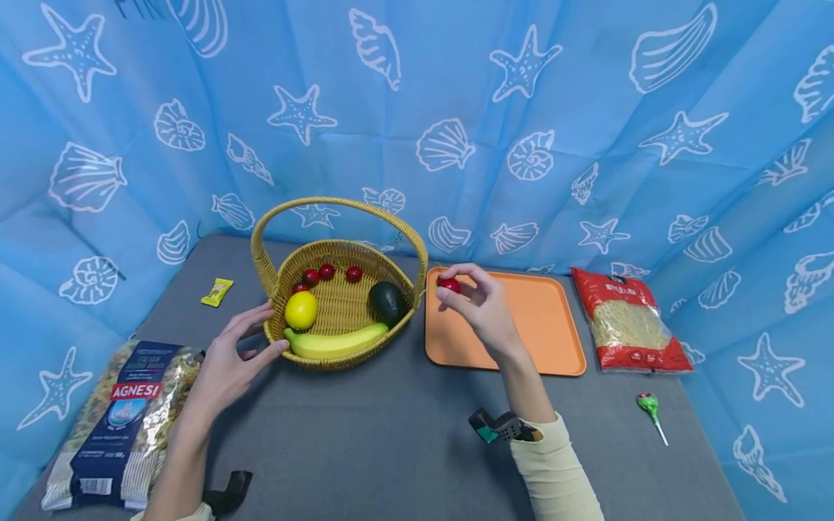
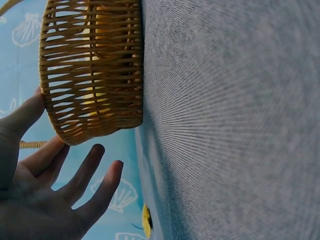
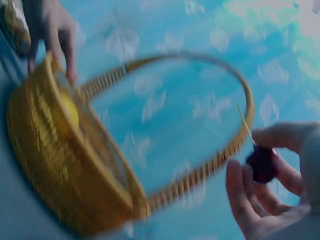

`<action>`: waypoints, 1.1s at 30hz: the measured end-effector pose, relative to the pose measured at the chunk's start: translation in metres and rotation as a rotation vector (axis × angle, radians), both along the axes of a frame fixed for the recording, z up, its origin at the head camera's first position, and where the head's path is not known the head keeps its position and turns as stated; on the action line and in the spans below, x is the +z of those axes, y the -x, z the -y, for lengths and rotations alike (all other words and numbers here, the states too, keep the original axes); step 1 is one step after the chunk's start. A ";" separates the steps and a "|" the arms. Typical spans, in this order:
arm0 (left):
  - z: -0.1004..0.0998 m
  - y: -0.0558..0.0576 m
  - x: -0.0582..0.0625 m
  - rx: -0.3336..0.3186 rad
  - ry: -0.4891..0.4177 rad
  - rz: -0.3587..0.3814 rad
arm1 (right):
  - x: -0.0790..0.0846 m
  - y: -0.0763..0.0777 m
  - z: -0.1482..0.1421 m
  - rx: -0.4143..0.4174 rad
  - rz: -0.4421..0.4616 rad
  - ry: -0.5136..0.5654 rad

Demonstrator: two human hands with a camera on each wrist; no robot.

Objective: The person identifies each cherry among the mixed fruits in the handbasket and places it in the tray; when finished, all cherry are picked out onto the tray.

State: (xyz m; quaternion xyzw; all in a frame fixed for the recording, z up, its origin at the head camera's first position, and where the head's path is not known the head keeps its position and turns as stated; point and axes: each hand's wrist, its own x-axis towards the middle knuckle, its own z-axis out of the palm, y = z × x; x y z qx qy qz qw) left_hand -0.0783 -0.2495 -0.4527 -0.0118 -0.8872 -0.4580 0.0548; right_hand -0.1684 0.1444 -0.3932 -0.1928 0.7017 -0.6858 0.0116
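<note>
My right hand [image 1: 485, 311] pinches a red cherry [image 1: 449, 285] between thumb and fingertips, above the left part of an orange tray [image 1: 541, 311]. In the right wrist view the cherry [image 3: 262, 164] looks dark, with a thin stem pointing up. At the left end of a wicker basket [image 1: 339, 365], my left hand [image 1: 228, 365] holds the rim between thumb and index finger; its other fingers spread away from the weave [image 2: 92, 75]. Inside the basket lie several cherries [image 1: 327, 271], a yellow lemon [image 1: 301, 310], a dark avocado [image 1: 388, 303] and a banana [image 1: 335, 342].
A bag of Agnesi pasta [image 1: 124, 420] lies beneath the left forearm's side. A small yellow packet [image 1: 217, 292] sits left of the basket. Right of the tray are a red noodle bag [image 1: 628, 322] and a green lollipop [image 1: 649, 407]. The basket's tall handle [image 1: 339, 202] arches up before a blue curtain.
</note>
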 end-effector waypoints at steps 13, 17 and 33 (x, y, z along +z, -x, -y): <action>0.000 0.000 0.000 -0.006 -0.011 0.041 | -0.081 0.064 -0.049 -0.426 0.075 -0.278; 0.000 0.001 0.000 -0.003 -0.007 0.039 | -0.096 0.074 -0.051 -0.445 0.086 -0.346; 0.000 0.001 0.001 -0.003 0.003 0.040 | -0.106 0.093 -0.050 -0.434 0.060 -0.544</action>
